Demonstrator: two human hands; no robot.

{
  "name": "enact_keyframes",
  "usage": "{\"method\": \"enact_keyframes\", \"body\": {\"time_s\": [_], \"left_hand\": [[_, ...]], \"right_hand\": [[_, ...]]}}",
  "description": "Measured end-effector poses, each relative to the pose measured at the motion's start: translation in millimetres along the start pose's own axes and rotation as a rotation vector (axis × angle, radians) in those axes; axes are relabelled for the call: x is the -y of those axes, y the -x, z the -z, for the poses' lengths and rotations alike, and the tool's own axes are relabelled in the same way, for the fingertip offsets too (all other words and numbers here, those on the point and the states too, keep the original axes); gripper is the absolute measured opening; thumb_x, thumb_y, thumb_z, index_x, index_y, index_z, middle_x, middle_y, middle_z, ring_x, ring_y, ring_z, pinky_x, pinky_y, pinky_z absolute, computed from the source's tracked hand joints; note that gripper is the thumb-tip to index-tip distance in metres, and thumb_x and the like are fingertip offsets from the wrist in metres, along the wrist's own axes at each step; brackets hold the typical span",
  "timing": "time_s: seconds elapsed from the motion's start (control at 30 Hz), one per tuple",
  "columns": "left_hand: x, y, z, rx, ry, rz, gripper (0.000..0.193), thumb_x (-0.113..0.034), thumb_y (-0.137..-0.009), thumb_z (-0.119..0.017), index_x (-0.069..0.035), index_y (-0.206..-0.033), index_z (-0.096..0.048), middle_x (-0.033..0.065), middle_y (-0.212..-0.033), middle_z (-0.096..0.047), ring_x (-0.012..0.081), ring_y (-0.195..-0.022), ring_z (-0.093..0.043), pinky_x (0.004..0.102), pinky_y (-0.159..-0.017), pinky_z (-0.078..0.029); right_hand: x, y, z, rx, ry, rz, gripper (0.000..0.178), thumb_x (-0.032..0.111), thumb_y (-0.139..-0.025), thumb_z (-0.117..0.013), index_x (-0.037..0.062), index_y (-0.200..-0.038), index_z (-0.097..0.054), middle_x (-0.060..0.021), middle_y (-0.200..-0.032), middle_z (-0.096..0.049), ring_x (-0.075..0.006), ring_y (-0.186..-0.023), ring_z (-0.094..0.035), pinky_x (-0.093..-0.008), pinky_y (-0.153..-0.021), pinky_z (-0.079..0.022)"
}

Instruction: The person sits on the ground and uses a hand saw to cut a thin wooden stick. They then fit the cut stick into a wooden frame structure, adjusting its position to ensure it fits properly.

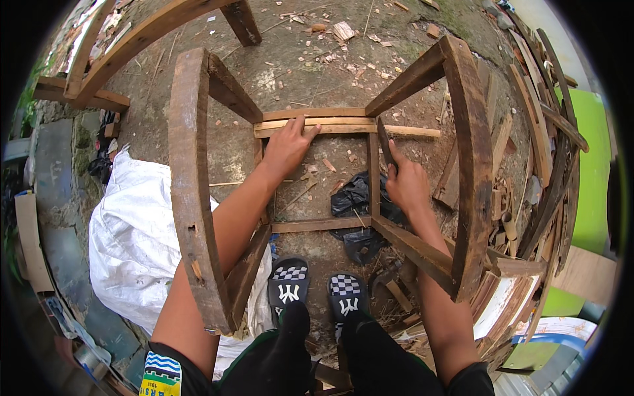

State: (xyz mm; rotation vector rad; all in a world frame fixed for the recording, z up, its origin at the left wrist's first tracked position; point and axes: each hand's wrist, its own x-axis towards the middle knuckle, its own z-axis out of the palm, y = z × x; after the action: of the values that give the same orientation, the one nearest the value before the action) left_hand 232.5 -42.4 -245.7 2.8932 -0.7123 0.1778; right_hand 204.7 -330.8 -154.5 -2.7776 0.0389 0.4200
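A wooden frame (465, 165) of brown beams stands around my arms, legs apart like an unfinished stool or table. Along its far crosspiece (310, 113) lies a pale wooden strip (409, 132), its right end jutting past the frame. My left hand (290, 142) grips this strip against the crosspiece, fingers bent over the top. In my right hand (407, 181) is a dark narrow-bladed tool (384, 140), seen almost edge-on; whether it is a saw or a knife I cannot tell. Its blade stands against the strip, just beside the frame's far right corner.
Left of the frame lies a white woven sack (129, 231). A black plastic bag (360, 244) rests under the frame's right side. Scrap wood (528, 198) is piled at the right, with a hammer (383, 276) near my feet. Another wooden frame (142, 46) stands at the far left.
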Motion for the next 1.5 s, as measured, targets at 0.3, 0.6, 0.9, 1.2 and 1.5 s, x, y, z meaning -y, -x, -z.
{"method": "enact_keyframes", "body": {"time_s": [0.3,0.6,0.9,1.2,1.5], "left_hand": [[-2,-2,3,0.014,0.02,0.005,0.049,-0.009,-0.087,-0.061,-0.014,-0.135,-0.066,0.0152,-0.118,-0.057,0.0296,-0.109,-0.063,0.0386,-0.08,-0.058],[-3,-2,2,-0.039,-0.022,-0.02,0.048,-0.009,-0.086,-0.062,-0.014,-0.134,-0.066,0.0148,-0.119,-0.057,0.0294,-0.109,-0.063,0.039,-0.08,-0.058],[-4,-3,3,0.044,-0.04,-0.005,0.051,-0.008,-0.086,-0.062,-0.014,-0.137,-0.064,0.0142,-0.123,-0.057,0.0288,-0.111,-0.063,0.038,-0.08,-0.059],[-3,-5,4,0.051,-0.034,-0.007,0.052,-0.007,-0.085,-0.062,-0.013,-0.137,-0.063,0.0131,-0.117,-0.056,0.028,-0.109,-0.064,0.0367,-0.077,-0.058],[-4,-8,6,0.087,-0.026,0.003,0.054,-0.006,-0.084,-0.064,-0.013,-0.138,-0.063,0.0122,-0.114,-0.054,0.0274,-0.107,-0.064,0.0364,-0.075,-0.058]], "right_hand": [[7,0,6,0.038,0.075,-0.03,0.056,0.014,-0.094,-0.059,0.0232,-0.149,-0.056,-0.0271,-0.093,-0.071,-0.0474,-0.09,-0.067,-0.057,-0.086,-0.051],[3,-2,3,0.019,0.188,0.084,0.072,0.006,-0.082,-0.065,0.0162,-0.152,-0.051,-0.0256,-0.085,-0.072,-0.0454,-0.083,-0.071,-0.0561,-0.078,-0.056],[2,-5,-4,0.115,0.225,0.065,0.078,0.008,-0.081,-0.069,0.0148,-0.156,-0.045,-0.024,-0.093,-0.071,-0.0464,-0.09,-0.07,-0.0561,-0.083,-0.055],[10,-10,19,0.174,0.15,0.046,0.059,0.009,-0.093,-0.053,0.017,-0.151,-0.052,-0.028,-0.111,-0.068,-0.0459,-0.104,-0.065,-0.0554,-0.094,-0.049],[15,-12,24,0.191,0.143,0.04,0.062,0.008,-0.091,-0.053,0.0147,-0.153,-0.05,-0.0274,-0.113,-0.068,-0.0466,-0.108,-0.063,-0.0543,-0.097,-0.048]]}}
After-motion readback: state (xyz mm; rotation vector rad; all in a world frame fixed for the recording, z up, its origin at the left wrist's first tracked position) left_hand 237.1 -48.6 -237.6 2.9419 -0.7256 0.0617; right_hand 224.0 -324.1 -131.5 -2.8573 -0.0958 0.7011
